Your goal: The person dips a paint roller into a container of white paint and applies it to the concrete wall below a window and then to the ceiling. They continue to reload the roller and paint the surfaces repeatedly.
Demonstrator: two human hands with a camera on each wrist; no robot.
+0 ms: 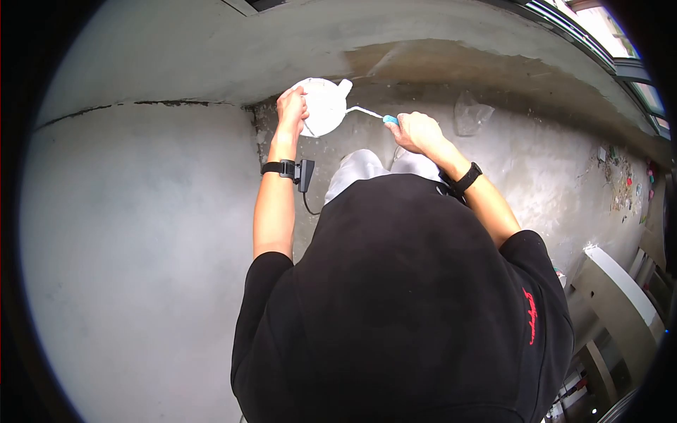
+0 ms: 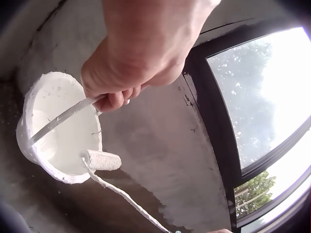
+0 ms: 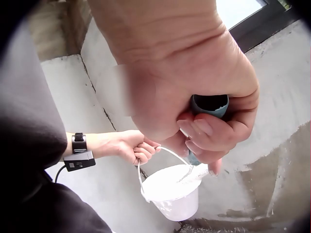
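Wall: grey, far left in the head view, a dark crack along its top edge.
Left hand: fingers curled round the bail, clamped on it above the bucket; a strapped device sits at the wrist.
Bucket: white, below the bail, mouth turned up towards the head camera; white inside.
Roller sleeve: white, at the bucket's rim on the right-hand side; in the head view its long axis slants up and right, outer end pointing away from the person.
Rod: white-coated, bent, running from the sleeve rightwards to the handle.
Blue handle: long axis roughly left-right in the head view, front end pointing left to the bucket.
Right hand: fingers wrapped round the blue handle, closed on it.
Plastic bag: clear, on the floor, right of the right hand.
Debris: scattered, far right.
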